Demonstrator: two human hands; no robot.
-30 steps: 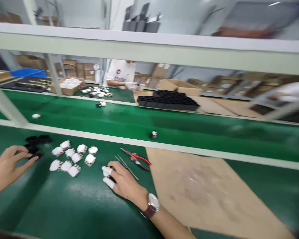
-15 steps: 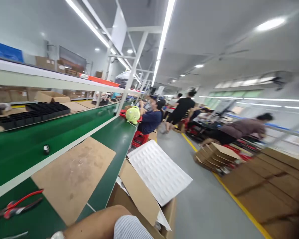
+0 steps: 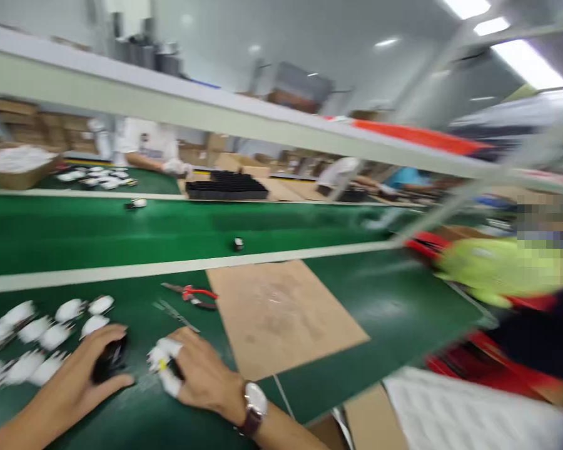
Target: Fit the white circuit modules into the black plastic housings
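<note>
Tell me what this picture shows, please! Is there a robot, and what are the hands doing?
No robot here, just a person. A camera on their head looks forward and down, so we see almost what they see.

The left hand holds a shiny black thing. The right hand, with white covers on some fingers, seems to hold a small piece with yellow on it; it's too blurry to name.

On the green table are white lumps, red-handled pliers, tweezers and a flat cardboard sheet.
</note>
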